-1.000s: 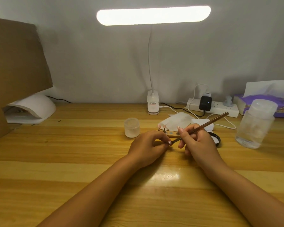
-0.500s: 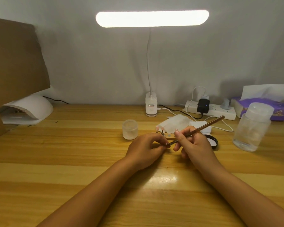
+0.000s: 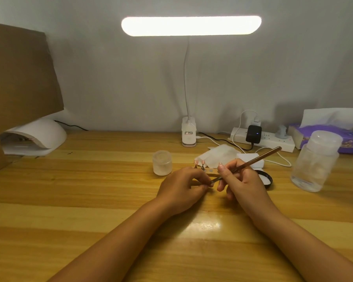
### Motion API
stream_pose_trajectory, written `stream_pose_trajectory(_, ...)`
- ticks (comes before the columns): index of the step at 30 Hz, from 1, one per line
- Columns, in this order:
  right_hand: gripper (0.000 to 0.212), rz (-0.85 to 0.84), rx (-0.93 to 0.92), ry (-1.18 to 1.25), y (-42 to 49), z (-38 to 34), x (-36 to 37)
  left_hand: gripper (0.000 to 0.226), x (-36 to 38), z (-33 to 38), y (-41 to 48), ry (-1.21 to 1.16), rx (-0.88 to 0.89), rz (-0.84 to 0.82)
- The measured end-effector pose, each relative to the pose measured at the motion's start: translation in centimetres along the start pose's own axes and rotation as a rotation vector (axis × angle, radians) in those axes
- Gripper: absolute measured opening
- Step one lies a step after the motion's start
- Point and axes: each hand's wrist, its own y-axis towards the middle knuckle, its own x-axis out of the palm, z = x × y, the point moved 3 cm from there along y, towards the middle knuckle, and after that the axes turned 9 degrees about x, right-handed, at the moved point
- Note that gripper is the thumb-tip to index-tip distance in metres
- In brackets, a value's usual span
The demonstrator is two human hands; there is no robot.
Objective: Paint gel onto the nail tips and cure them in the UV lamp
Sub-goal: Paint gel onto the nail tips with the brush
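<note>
My right hand (image 3: 243, 180) grips a thin brown gel brush (image 3: 253, 161), its tip pointing down-left to my left fingertips. My left hand (image 3: 181, 188) pinches a small nail tip on its stand, mostly hidden by the fingers. Just behind my hands a wooden holder (image 3: 208, 171) carries pink nail tips (image 3: 196, 161) on little pegs. A small frosted jar (image 3: 162, 162) stands left of them. The white UV lamp (image 3: 35, 137) sits at the far left of the desk.
A black-rimmed open lid (image 3: 266, 179) lies right of my right hand, and a tall frosted bottle (image 3: 314, 159) stands further right. White wipes (image 3: 222, 154), a desk lamp base (image 3: 189, 134), a power strip (image 3: 273, 139), a tissue pack (image 3: 351, 137) and a cardboard sheet (image 3: 18, 78) line the back.
The view has tilted down a little. Both hands stay together at the desk's middle; the brush tip has shifted slightly against the nail tip my left hand pinches.
</note>
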Motion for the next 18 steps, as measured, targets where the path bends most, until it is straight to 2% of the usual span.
stream_pose_trajectory(8, 0.017, 0.106, 0.007, 0.007, 0.05, 0.17, -0.52, 0.007, -0.05, 0.06, -0.01, 0.009, -0.003, -0.006)
stream_pose_trajectory(14, 0.021, 0.017, 0.025, -0.010, 0.04, 0.13, -0.15, 0.008, -0.06, 0.02, 0.00, 0.009, 0.005, -0.002)
stream_pose_trajectory(18, 0.020, 0.054, 0.014, -0.038, 0.08, 0.20, -0.27, 0.009, 0.00, -0.05, -0.02, -0.004, 0.013, -0.001)
